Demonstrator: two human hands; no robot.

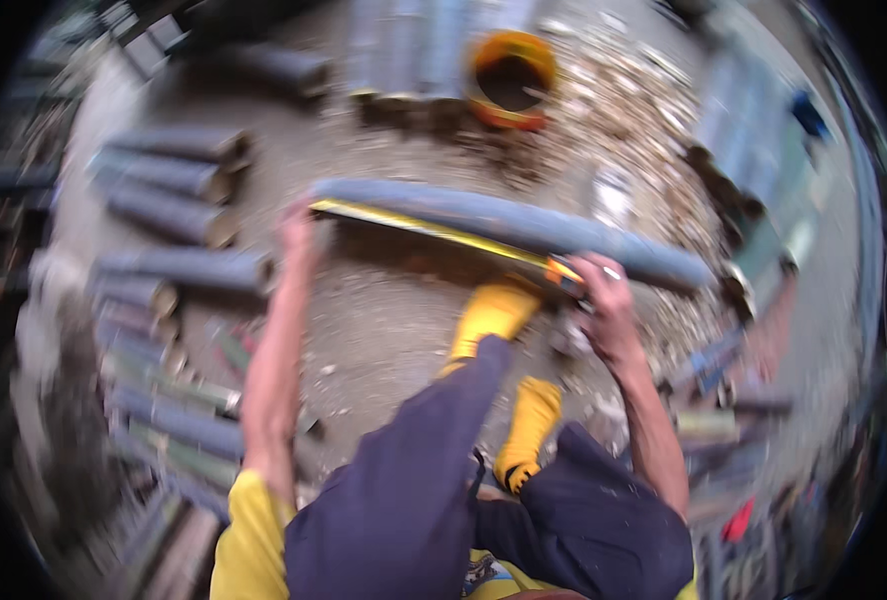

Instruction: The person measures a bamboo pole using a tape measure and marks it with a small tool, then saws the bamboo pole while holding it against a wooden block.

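Seemingly, in the head view, the long grey pole (509, 228) lay crosswise beyond the yellow boots (494, 315), the right hand (604, 300) closed on a yellow tape measure (564, 272) against it. The left hand (299, 232) pressed the tape's far end there, its grip too blurred to tell; the tape could slip off the rounded pole and snap back.

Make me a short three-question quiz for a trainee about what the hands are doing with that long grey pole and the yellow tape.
1. True or false: the yellow tape measure lies stretched along the long grey pole.
2. Which hand is at the tape's orange case end? A) left hand B) right hand C) neither
3. Fill in: the round container beyond the pole has an ____ rim.

Key
1. True.
2. B: the right hand is at the case; the left hand is at the other end of the tape.
3. Orange: the orange bucket.
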